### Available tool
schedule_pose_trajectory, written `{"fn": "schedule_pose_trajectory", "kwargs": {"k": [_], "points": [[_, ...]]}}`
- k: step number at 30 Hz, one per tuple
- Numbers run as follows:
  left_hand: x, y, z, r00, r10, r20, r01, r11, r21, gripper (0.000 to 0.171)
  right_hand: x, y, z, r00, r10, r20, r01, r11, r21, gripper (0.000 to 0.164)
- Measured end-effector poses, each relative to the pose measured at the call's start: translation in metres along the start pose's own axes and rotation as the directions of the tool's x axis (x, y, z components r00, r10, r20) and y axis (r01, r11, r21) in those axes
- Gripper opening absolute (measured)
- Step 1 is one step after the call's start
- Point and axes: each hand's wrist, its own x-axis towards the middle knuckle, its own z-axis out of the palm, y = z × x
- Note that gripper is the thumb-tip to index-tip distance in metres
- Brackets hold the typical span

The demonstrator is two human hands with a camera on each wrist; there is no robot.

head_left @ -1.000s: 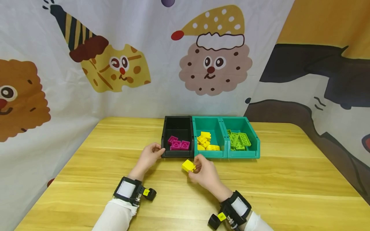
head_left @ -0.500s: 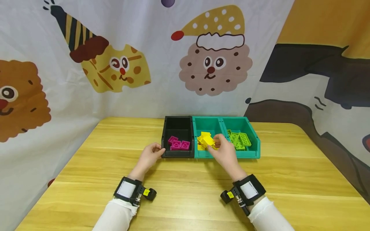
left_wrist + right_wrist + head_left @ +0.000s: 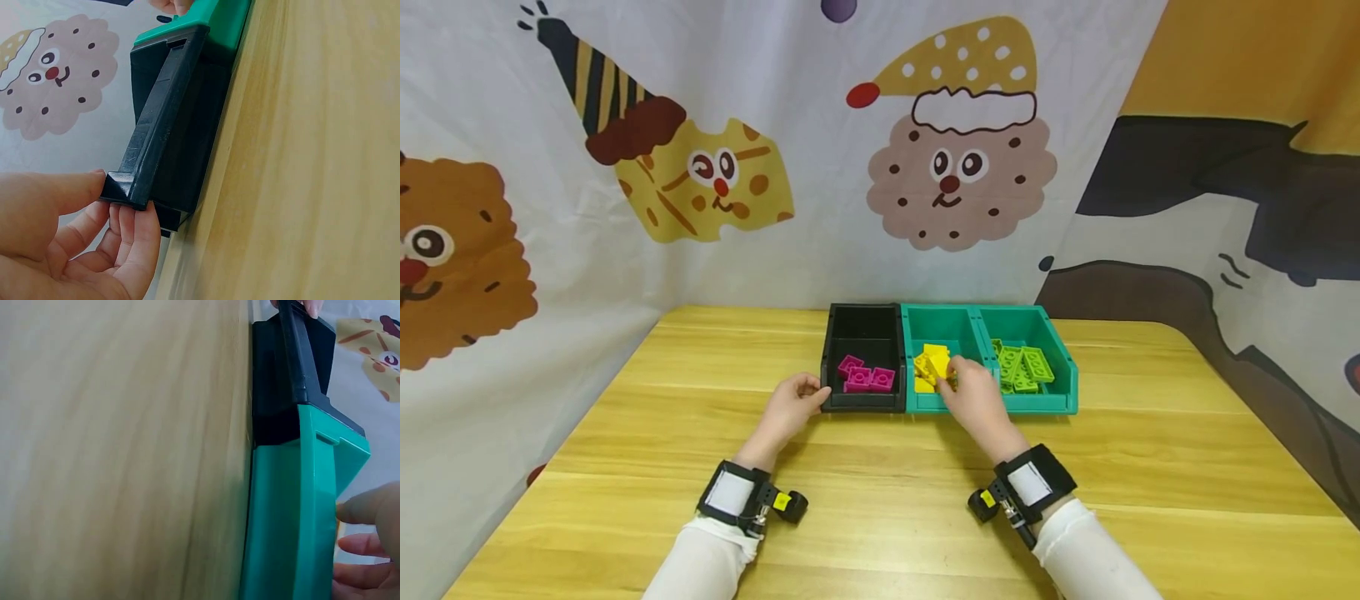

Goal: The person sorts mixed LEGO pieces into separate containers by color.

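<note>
My left hand [image 3: 788,410] pinches the front left corner of a black bin [image 3: 863,325]. In the left wrist view, the thumb lies over the bin's rim [image 3: 139,147] and the fingers curl beneath it. Magenta toy bricks [image 3: 870,380] lie inside this bin. My right hand [image 3: 977,402] reaches into the middle bin [image 3: 943,319], which is teal, and pinches a yellow toy brick [image 3: 937,363] down among other yellow bricks [image 3: 924,385]. The teal front wall [image 3: 315,506] hides most of that grip in the right wrist view.
A second teal bin [image 3: 1013,319] with lime green bricks [image 3: 1024,367] adjoins on the right. The three bins stand side by side on a wooden table [image 3: 880,500]. Behind them hangs a printed cloth [image 3: 820,267] at the table's back edge.
My right hand has carried the yellow brick from in front of the bins up and right, over the middle bin's front wall, then lowered it onto the pile. My left hand has stayed put.
</note>
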Motion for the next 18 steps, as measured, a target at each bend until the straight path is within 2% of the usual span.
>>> {"fn": "schedule_pose_trajectory", "kwargs": {"k": [5, 10, 14, 18], "points": [[-0.001, -0.001, 0.0, 1.0, 0.005, -0.001, -0.005, 1.0, -0.006, 0.014, -0.006, -0.001, -0.008, 1.0, -0.018, 0.008, 0.018, 1.0, 0.002, 0.023], [-0.002, -0.001, -0.002, 1.0, 0.01, 0.015, -0.009, 1.0, -0.027, 0.015, -0.023, 0.006, -0.03, 0.998, -0.059, -0.016, 0.059, 0.998, 0.017, 0.027], [-0.003, 0.003, -0.007, 1.0, 0.011, 0.008, -0.011, 0.999, -0.046, 0.018, -0.035, 0.021, -0.054, 0.998, -0.047, -0.034, 0.048, 0.999, 0.02, 0.025], [-0.007, 0.013, -0.019, 1.0, 0.017, 0.012, -0.016, 0.998, -0.059, 0.029, -0.042, 0.046, -0.081, 1.0, -0.01, -0.015, 0.01, 1.0, 0.009, 0.029]]}}
